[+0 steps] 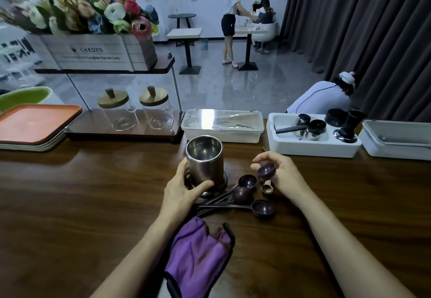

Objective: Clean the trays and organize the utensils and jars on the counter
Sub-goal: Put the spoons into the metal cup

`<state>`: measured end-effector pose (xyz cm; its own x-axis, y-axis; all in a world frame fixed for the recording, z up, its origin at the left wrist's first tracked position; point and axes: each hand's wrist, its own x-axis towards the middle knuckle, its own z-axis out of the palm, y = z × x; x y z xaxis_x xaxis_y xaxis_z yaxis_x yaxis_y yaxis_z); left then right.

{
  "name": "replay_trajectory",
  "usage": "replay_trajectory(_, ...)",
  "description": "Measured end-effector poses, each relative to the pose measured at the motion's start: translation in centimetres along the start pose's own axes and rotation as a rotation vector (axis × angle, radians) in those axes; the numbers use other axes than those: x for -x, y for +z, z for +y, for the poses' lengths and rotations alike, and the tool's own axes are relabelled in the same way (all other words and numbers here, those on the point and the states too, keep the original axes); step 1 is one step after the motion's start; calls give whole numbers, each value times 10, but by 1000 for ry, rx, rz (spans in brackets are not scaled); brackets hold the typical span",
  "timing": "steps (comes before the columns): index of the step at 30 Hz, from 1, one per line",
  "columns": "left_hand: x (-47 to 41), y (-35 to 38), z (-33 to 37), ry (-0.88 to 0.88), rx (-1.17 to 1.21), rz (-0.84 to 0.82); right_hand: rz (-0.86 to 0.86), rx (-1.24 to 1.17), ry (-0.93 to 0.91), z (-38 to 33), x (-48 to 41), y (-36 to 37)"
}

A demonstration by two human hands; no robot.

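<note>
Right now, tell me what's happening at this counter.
A person seems to be sorting utensils at the wooden counter. The left hand grips an empty steel cup that stands upright, and the right hand pinches a purple scoop beside it. Loose scoops lie by the cup's base. A purple cloth lies between the forearms. The orange trays sit stacked at far left, and two lidded glass jars stand on the shelf behind.
</note>
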<state>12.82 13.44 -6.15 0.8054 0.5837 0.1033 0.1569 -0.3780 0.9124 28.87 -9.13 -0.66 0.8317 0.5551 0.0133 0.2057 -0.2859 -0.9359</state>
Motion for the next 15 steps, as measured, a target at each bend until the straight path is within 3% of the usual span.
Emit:
replay_trajectory(6, 1, 0, 3, 21, -63, 19, 55, -108, 5, 7, -2, 10)
replay_trajectory(11, 0, 0, 3, 30, -68, 7, 45, -358, 50, 3, -10, 13)
replay_trajectory(15, 0, 0, 3, 36, -64, 7, 32, -360, 37, -2, -11, 13)
